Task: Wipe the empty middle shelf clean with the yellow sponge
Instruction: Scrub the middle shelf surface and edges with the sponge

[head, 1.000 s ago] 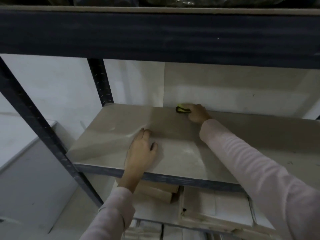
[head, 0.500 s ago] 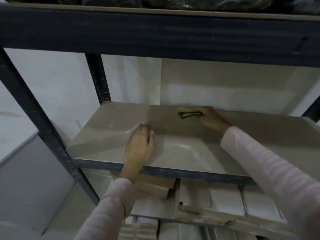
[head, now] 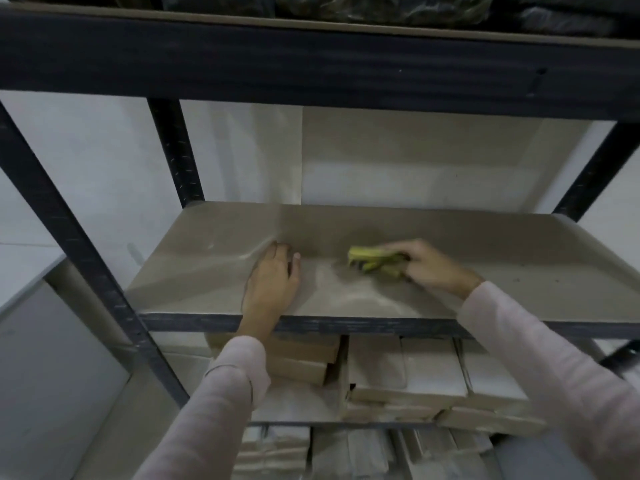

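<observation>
The middle shelf is a bare beige board in a dark metal rack. My right hand grips the yellow sponge and presses it on the board near the middle, with the sponge sticking out to the left of my fingers. My left hand lies flat on the board's front left part, palm down, fingers together, holding nothing. A pale dusty smear shows on the board between the two hands.
A thick dark beam of the upper shelf hangs overhead. Dark uprights stand at the left, and another at the back right. Stacked cardboard boxes fill the shelf below. A white wall is behind.
My right hand has pulled the sponge from the back edge of the shelf forward toward the middle. The left hand stays flat in place. The camera has shifted slightly.
</observation>
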